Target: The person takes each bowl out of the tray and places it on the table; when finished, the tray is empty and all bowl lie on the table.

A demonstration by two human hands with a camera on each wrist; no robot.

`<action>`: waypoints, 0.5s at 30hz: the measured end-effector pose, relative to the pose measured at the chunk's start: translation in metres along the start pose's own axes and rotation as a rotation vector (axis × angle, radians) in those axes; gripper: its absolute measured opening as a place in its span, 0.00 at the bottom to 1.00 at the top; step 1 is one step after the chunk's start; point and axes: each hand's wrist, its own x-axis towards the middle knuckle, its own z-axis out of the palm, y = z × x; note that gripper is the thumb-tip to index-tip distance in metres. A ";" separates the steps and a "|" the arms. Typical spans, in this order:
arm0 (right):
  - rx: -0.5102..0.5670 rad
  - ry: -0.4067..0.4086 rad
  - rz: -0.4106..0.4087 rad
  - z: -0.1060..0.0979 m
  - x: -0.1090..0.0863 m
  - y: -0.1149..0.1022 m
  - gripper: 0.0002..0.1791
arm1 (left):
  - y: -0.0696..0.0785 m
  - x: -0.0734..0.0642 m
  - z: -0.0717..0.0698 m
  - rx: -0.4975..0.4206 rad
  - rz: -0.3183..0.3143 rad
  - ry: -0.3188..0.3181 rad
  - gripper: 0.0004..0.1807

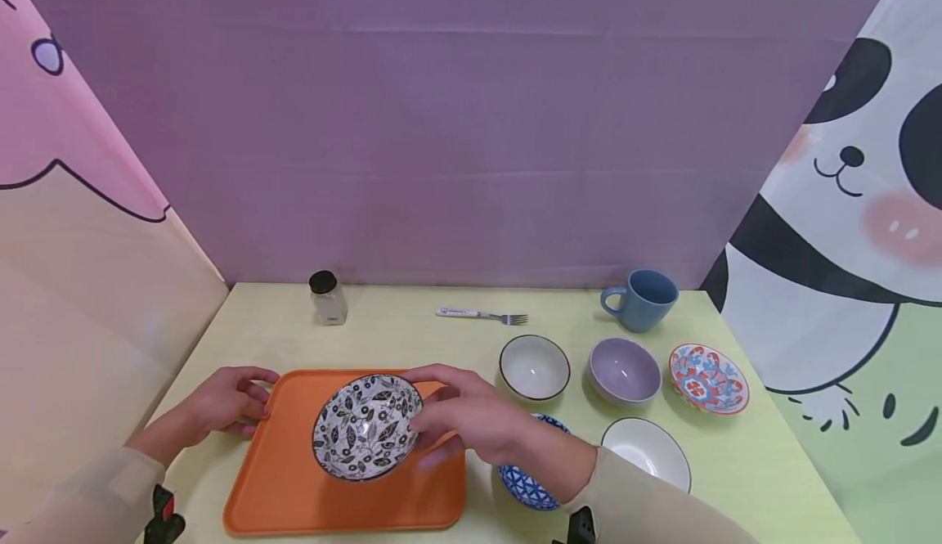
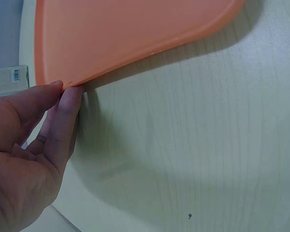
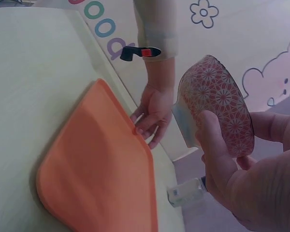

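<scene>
My right hand point(image 1: 482, 417) grips a bowl point(image 1: 366, 428) by its right rim and holds it above the orange tray point(image 1: 283, 478). Dark leaves on white cover the bowl's inside; its outside, in the right wrist view, bears a red and white flower pattern. The thumb lies on that patterned outer wall. At the tray's left edge, my left hand point(image 1: 224, 403) pinches the rim between thumb and fingers, plain in the left wrist view. Under my right forearm sits a blue-and-white patterned bowl point(image 1: 528, 487), partly hidden.
Right of the tray stand a white bowl point(image 1: 535, 368), a purple bowl point(image 1: 625, 372), a red-and-blue patterned bowl point(image 1: 709, 379) and another white bowl point(image 1: 651, 454). Along the back are a black-capped jar point(image 1: 329, 298), a fork point(image 1: 482, 315) and a blue mug point(image 1: 643, 303).
</scene>
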 end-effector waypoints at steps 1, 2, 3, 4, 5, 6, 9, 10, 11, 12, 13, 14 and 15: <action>0.001 0.004 -0.008 -0.003 -0.002 -0.001 0.31 | -0.001 0.000 0.000 -0.007 0.000 -0.001 0.33; 0.002 0.009 -0.012 -0.006 -0.005 -0.003 0.31 | -0.001 0.000 -0.001 -0.012 0.007 -0.008 0.33; -0.001 0.014 -0.019 -0.009 -0.007 -0.004 0.31 | -0.002 0.000 -0.001 -0.018 0.009 -0.011 0.33; -0.004 0.019 -0.023 -0.012 -0.009 -0.005 0.31 | -0.003 0.000 -0.002 -0.024 0.015 -0.017 0.32; -0.006 0.024 -0.027 -0.015 -0.012 -0.006 0.31 | -0.004 0.000 -0.002 -0.030 0.020 -0.022 0.32; -0.005 0.031 -0.028 -0.018 -0.014 -0.007 0.31 | -0.004 0.000 -0.002 -0.033 0.028 -0.028 0.32; -0.004 0.048 -0.034 -0.028 -0.022 -0.010 0.32 | -0.005 0.000 -0.003 -0.031 0.035 -0.029 0.32; -0.004 0.055 -0.033 -0.032 -0.024 -0.011 0.32 | -0.004 -0.001 -0.002 -0.028 0.036 -0.029 0.31; -0.005 0.061 -0.033 -0.036 -0.027 -0.011 0.33 | -0.004 -0.001 -0.002 -0.026 0.035 -0.027 0.31; -0.006 0.068 -0.033 -0.040 -0.030 -0.012 0.33 | -0.003 -0.001 -0.002 -0.024 0.030 -0.024 0.31; -0.008 0.073 -0.036 -0.044 -0.033 -0.012 0.34 | -0.002 -0.002 -0.002 -0.020 0.030 -0.023 0.31; -0.011 0.080 -0.039 -0.048 -0.036 -0.012 0.34 | -0.002 -0.002 -0.002 -0.018 0.033 -0.026 0.31; -0.015 0.086 -0.042 -0.052 -0.040 -0.013 0.34 | -0.001 -0.002 -0.002 -0.017 0.029 -0.024 0.32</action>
